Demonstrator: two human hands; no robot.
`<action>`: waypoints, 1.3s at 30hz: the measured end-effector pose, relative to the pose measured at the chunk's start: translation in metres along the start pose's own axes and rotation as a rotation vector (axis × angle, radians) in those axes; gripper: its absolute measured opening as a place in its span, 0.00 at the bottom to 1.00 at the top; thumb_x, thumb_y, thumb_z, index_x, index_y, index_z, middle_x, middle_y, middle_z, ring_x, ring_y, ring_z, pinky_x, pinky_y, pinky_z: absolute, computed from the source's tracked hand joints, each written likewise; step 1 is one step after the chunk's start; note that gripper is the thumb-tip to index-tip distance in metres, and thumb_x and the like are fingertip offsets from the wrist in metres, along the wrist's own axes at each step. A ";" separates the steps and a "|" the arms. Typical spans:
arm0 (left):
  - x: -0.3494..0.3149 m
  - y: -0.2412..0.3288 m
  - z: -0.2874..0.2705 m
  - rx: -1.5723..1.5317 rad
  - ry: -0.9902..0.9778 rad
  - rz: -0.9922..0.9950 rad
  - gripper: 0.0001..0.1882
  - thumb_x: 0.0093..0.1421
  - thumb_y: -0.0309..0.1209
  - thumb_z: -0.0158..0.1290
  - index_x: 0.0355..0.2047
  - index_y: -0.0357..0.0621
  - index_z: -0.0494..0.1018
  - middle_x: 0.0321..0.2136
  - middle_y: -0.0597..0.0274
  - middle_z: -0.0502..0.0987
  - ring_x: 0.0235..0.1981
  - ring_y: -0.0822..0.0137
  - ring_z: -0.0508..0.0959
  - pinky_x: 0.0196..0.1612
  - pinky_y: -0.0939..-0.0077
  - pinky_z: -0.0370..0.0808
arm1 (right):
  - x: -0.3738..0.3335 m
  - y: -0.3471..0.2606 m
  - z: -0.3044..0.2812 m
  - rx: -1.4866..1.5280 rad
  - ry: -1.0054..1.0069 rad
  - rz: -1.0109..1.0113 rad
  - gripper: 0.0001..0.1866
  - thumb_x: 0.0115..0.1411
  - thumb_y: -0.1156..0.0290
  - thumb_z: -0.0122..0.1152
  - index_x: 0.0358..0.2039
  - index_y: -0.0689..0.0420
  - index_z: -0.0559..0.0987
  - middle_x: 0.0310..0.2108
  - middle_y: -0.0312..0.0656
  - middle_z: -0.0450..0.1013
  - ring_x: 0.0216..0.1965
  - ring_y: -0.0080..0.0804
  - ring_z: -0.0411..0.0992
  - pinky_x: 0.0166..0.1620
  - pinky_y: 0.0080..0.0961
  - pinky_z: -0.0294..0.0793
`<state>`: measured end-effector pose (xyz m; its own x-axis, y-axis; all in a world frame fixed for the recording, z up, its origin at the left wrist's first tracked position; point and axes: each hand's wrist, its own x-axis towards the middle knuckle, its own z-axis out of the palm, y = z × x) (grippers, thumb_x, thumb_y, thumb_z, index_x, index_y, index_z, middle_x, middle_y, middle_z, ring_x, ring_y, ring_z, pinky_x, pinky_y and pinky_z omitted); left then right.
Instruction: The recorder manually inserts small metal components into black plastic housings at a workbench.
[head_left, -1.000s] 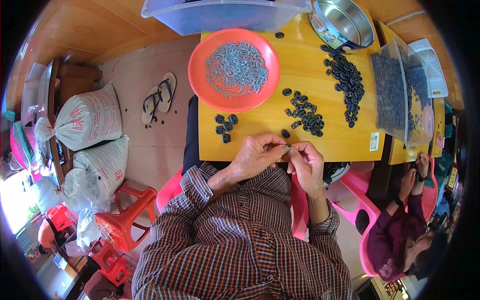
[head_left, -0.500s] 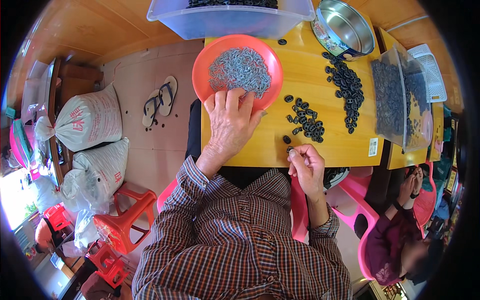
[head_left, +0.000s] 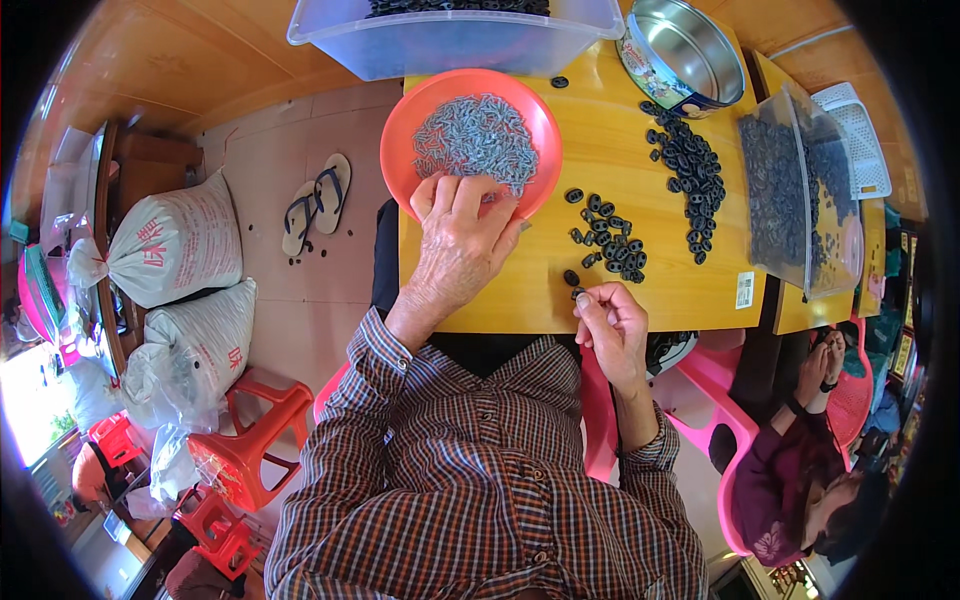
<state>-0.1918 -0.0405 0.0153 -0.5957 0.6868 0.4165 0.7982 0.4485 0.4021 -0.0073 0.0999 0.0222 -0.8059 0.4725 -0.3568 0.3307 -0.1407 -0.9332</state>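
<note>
An orange-red plastic bowl (head_left: pixel 396 150) near the table's left edge holds a heap of small silvery screw-like pieces (head_left: pixel 475 135). My left hand (head_left: pixel 462 235) reaches over its near rim, with fingers bent and drawn together at the lower edge of the heap. Whatever those fingertips hold is hidden. By the table's front edge, my right hand (head_left: pixel 612 325) pinches a small black plastic piece (head_left: pixel 577 293) between thumb and forefinger. Just beyond it lies a single black oval piece with holes (head_left: pixel 571 277), and farther on a small cluster of similar pieces (head_left: pixel 610 240).
A longer pile of black pieces (head_left: pixel 690 170) lies to the right. Around the yellow table (head_left: pixel 520 300) stand a translucent bin (head_left: pixel 450 50), a round metal tin (head_left: pixel 690 100) and a clear box of black parts (head_left: pixel 775 200). Another person (head_left: pixel 790 470) sits at the right.
My left hand's fingers have drawn slightly closer together at the bowl's near side. My right hand keeps its pinch in nearly the same place. The whole view has shifted slightly.
</note>
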 end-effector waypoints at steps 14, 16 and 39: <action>-0.002 -0.002 0.010 -0.203 0.093 -0.033 0.09 0.45 0.26 0.62 0.27 0.42 0.75 0.33 0.63 0.73 0.37 0.60 0.71 0.48 0.60 0.59 | 0.001 0.003 -0.001 0.002 0.006 -0.001 0.07 0.62 0.71 0.55 0.34 0.62 0.72 0.24 0.35 0.71 0.17 0.16 0.67 0.19 0.11 0.63; -0.003 -0.003 0.011 -0.217 0.092 -0.036 0.08 0.45 0.26 0.62 0.27 0.42 0.75 0.33 0.63 0.73 0.37 0.59 0.71 0.48 0.60 0.59 | 0.001 0.005 -0.001 0.005 0.004 -0.003 0.07 0.62 0.71 0.55 0.34 0.62 0.72 0.24 0.35 0.71 0.17 0.16 0.67 0.19 0.11 0.63; -0.010 0.026 0.018 -0.347 0.094 0.049 0.11 0.51 0.19 0.56 0.33 0.37 0.66 0.30 0.52 0.70 0.28 0.53 0.72 0.30 0.64 0.70 | 0.002 0.008 0.000 0.026 0.029 0.014 0.09 0.62 0.69 0.57 0.34 0.62 0.73 0.23 0.36 0.71 0.17 0.16 0.67 0.19 0.11 0.64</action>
<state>-0.1636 -0.0256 0.0072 -0.5756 0.6399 0.5091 0.7581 0.1842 0.6255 -0.0058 0.0998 0.0138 -0.7869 0.4951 -0.3684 0.3284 -0.1693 -0.9292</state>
